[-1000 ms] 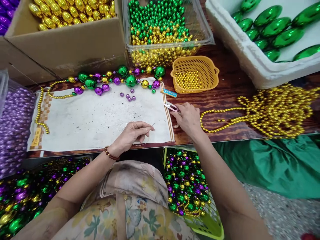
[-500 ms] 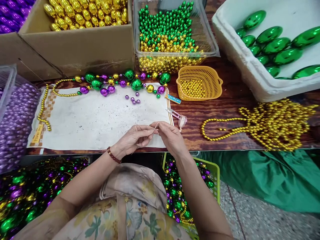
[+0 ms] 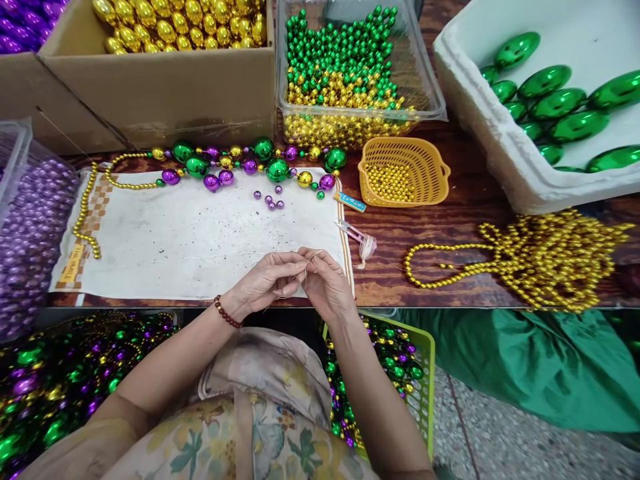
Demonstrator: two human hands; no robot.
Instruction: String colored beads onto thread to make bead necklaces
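Note:
My left hand (image 3: 267,280) and my right hand (image 3: 325,283) meet at the near edge of a white cloth (image 3: 190,240) on the wooden table. Together they pinch a thin needle (image 3: 311,259) with a fine thread, fingertips touching. A small pair of thread snips (image 3: 359,237) lies on the table just right of the cloth, apart from my right hand. A string of green, purple and gold beads (image 3: 250,163) lies along the cloth's far edge, with a few loose purple beads (image 3: 269,199) near it.
A yellow basket (image 3: 405,172) of gold beads, a clear tub (image 3: 350,73) of green and gold beads, a cardboard box (image 3: 160,73), a foam tray (image 3: 505,153) of large green beads and a pile of gold strands (image 3: 545,257) surround the cloth. Bins of finished necklaces (image 3: 390,360) sit below.
My right hand left the thread snips on the table and came over to my left hand. Both hands now hold the needle and thread together near the cloth's edge.

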